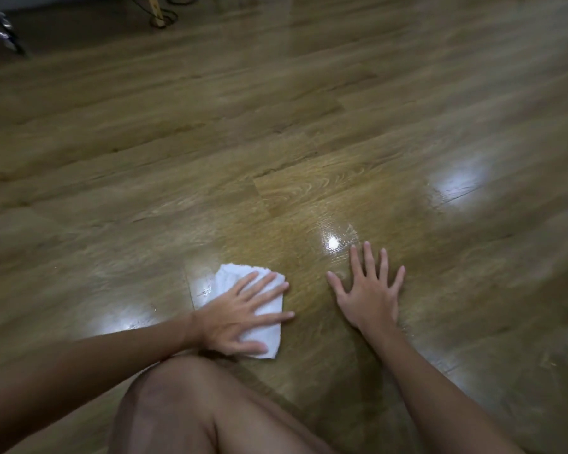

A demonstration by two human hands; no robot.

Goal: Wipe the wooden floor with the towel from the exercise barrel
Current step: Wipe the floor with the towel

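Observation:
A small white folded towel (230, 278) lies flat on the glossy wooden floor (309, 142), low in the head view and left of centre. My left hand (240, 317) presses down on it with fingers spread, pointing right, covering much of the cloth. My right hand (368, 290) rests palm-down on the bare boards to the towel's right, fingers apart and holding nothing. A wet sheen shows on the planks around both hands.
My bare knee (184, 404) juts up at the bottom, just under the towel. Dark metal legs (4, 34) stand at the far left top. A yellowish wooden post with cables (158, 14) stands at the top. Open floor stretches ahead and right.

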